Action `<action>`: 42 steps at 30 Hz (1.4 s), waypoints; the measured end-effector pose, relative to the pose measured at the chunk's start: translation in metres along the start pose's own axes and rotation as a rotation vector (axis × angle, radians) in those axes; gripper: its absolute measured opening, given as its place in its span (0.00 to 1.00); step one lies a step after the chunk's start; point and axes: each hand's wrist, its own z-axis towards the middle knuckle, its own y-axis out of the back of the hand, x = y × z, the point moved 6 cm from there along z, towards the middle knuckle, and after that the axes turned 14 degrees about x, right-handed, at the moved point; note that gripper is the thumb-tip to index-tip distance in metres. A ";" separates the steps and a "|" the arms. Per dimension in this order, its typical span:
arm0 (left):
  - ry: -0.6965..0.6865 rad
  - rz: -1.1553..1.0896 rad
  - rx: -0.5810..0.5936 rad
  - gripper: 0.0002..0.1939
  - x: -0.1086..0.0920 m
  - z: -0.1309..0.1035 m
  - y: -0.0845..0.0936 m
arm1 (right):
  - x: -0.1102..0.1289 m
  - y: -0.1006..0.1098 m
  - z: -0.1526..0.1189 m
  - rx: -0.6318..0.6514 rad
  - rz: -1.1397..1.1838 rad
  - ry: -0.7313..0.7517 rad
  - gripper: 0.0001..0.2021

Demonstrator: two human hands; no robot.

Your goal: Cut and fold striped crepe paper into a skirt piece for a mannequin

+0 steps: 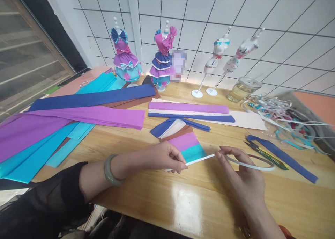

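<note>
A narrow white tape strip (pixel 200 159) runs taut between my two hands. My left hand (pixel 167 157) pinches its left end at the lower edge of a layered paper piece (pixel 190 144) in purple and teal. My right hand (pixel 239 165) pinches the strip's other end between thumb and finger, with the tape roll (pixel 258 166) hanging round its fingers. Behind the hands lie folded blue and white paper strips (pixel 170 127). To the right of my right hand are a green and yellow cutter (pixel 272 157) and a blue paper strip (pixel 285 158).
Purple paper (pixel 117 116), blue paper (pixel 96 97) and teal paper cover the left of the table (pixel 146 193). Two dressed mannequins (pixel 125 57), two thin mannequins and a glass jar (pixel 242 89) stand at the back. Paper scraps (pixel 285 116) pile up at right.
</note>
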 end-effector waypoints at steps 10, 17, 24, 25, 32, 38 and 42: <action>0.015 -0.033 0.008 0.20 0.012 0.006 0.002 | -0.001 0.001 -0.001 -0.010 -0.006 0.012 0.10; 0.021 -0.061 0.025 0.16 0.012 0.008 -0.001 | 0.001 0.001 -0.001 0.009 -0.012 0.017 0.09; -0.022 -0.084 0.033 0.16 0.011 0.008 -0.002 | 0.001 0.000 -0.003 -0.005 -0.003 0.047 0.08; -0.033 -0.073 0.019 0.16 0.010 0.007 -0.002 | 0.001 0.000 -0.003 0.000 -0.006 0.054 0.08; -0.056 0.135 -0.173 0.14 0.003 -0.002 0.010 | 0.015 0.000 -0.001 0.001 -0.006 0.286 0.03; -0.093 0.232 -0.207 0.10 -0.006 -0.009 0.011 | 0.020 0.000 -0.001 0.006 -0.031 0.456 0.05; 0.022 0.148 -0.146 0.12 0.006 -0.007 0.011 | 0.016 -0.003 0.000 0.051 -0.078 0.449 0.03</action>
